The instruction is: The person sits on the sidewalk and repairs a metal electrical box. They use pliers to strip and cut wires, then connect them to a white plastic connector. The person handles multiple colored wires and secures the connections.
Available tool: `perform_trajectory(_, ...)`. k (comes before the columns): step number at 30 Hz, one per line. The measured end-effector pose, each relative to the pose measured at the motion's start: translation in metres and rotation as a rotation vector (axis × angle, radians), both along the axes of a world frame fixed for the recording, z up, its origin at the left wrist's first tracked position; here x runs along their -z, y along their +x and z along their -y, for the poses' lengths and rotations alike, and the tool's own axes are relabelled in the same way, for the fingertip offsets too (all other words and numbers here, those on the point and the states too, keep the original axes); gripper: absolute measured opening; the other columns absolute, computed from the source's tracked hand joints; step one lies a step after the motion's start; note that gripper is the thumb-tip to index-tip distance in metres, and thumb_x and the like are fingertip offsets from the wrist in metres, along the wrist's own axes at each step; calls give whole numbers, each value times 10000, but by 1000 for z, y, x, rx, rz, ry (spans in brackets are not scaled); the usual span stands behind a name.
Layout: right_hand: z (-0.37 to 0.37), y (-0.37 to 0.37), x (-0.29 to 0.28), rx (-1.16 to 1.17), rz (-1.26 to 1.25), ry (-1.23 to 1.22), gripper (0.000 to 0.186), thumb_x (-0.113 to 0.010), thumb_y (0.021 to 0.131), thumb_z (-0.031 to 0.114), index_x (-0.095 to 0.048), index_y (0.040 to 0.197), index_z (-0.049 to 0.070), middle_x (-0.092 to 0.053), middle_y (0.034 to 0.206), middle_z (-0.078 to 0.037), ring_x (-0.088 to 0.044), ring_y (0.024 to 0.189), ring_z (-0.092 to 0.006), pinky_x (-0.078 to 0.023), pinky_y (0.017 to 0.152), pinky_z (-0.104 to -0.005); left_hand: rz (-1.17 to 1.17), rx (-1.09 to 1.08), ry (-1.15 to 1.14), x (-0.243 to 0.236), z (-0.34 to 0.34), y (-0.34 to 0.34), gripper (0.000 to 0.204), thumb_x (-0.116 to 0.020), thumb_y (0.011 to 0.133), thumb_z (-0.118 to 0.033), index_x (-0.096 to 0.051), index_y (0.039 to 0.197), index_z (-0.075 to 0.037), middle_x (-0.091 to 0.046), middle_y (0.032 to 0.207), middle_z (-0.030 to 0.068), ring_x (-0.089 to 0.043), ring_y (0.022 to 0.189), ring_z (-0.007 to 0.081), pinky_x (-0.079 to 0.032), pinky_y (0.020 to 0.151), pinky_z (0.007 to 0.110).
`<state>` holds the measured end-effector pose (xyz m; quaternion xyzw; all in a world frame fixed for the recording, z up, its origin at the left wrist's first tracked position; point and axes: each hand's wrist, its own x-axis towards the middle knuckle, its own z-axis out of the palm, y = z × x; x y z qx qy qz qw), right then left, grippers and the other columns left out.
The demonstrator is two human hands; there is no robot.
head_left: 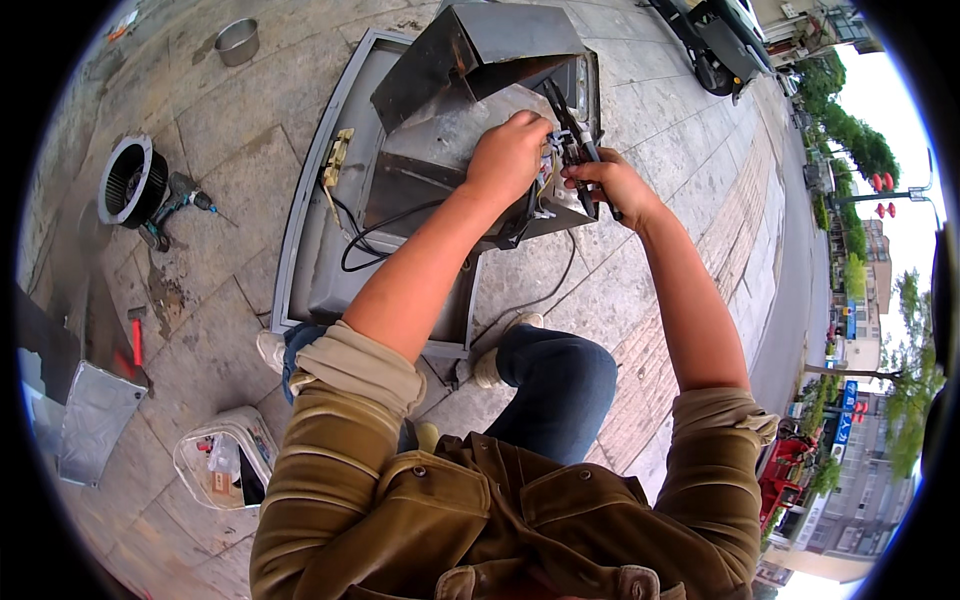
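A grey metal appliance housing (515,40) with open sides rests on a wide pale panel (330,110) in front of me. At its right side, my left hand (508,158) is closed in a pinch at a bundle of thin wires (548,172), its fingertips partly hidden. Beside it, my right hand (618,190) is wrapped round a dark, long-handled tool that looks like pliers (590,200), held close to the wires. Several black parts crowd between the hands, too tangled to tell apart. A black cable (365,240) loops under my left forearm.
On the paving at left lie a round fan wheel (133,182), a cordless drill (172,208), a red-handled hammer (137,338) and a metal bowl (237,42). A white bin (222,440) with small items stands near my left elbow. A parked vehicle (712,45) is at far right.
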<state>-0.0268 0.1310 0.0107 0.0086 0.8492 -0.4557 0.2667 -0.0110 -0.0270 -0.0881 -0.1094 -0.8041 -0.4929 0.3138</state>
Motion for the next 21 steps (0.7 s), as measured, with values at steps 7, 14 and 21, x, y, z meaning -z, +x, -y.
perform_trajectory(7, -2, -3, 8, -72, -24, 64, 309, -652, 821, 185, -573, 1077, 31, -641, 930, -55, -601, 877, -135, -436, 690, -299, 36, -8, -49, 0, 0, 1, 196, -567, 815, -9, -637, 991, -61, -618, 941, 110, -627, 812, 340, -515, 684, 414)
perform_trajectory(14, -2, -4, 13, -64, -51, 90, 316, -648, 809, 180, -571, 1075, 28, -637, 925, -60, -598, 857, -144, -435, 683, -303, 61, -2, -48, 0, -1, 1, 197, -566, 821, -20, -641, 999, -59, -619, 955, 120, -626, 815, 348, -516, 693, 423)
perform_trajectory(21, -1, -3, 13, -59, -70, 91, 299, -653, 805, 183, -576, 1053, 34, -631, 892, -54, -590, 817, -133, -418, 656, -287, 51, 0, -45, 0, -1, 1, 192, -567, 828, -31, -645, 1002, -51, -621, 966, 123, -629, 817, 348, -519, 699, 421)
